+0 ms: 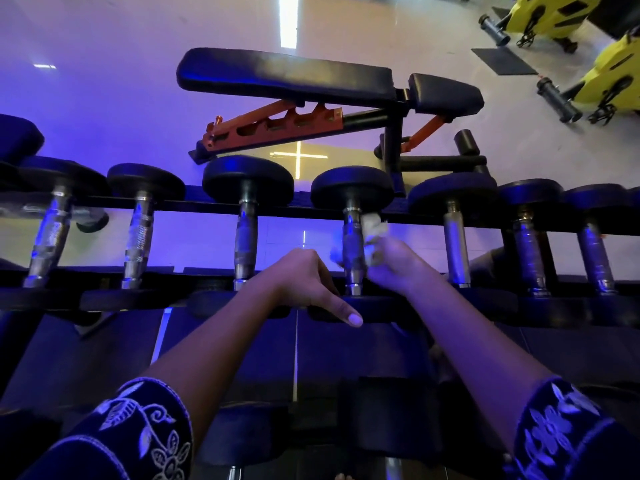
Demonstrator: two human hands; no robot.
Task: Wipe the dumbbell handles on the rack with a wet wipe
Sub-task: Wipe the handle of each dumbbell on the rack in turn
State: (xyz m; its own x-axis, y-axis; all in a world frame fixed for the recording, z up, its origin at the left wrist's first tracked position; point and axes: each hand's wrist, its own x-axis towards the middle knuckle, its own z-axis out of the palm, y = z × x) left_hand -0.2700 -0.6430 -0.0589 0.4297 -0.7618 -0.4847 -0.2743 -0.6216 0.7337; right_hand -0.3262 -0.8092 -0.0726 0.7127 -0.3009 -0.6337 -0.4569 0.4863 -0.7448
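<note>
Foremost, wet wipe: white and bunched, it was pressed against the right side of a dumbbell handle, with a frayed end poking out toward the far weight head.
Dumbbell handle: a chrome bar, fourth from the left on the upper tier, it lay across the rack from near to far.
Right hand: seen from the back, its fingers were curled tight around the wipe, clutching it to the handle.
Left hand: just left of that handle, its fingers were tucked under in a loose fist with nothing seen in them; the thumb was stretched out toward the near right, over the near weight head.
Rack: black rails carried a row of black-headed dumbbells running left to right, with more heads on a lower tier nearer the camera.
Sleeves: dark fabric with pale floral embroidery covered both forearms at the near edge.
Bench: black-padded on an orange frame, it stood on the glossy floor beyond the rack.
Yellow machines: two stood at the far right, beside a dark floor mat.
</note>
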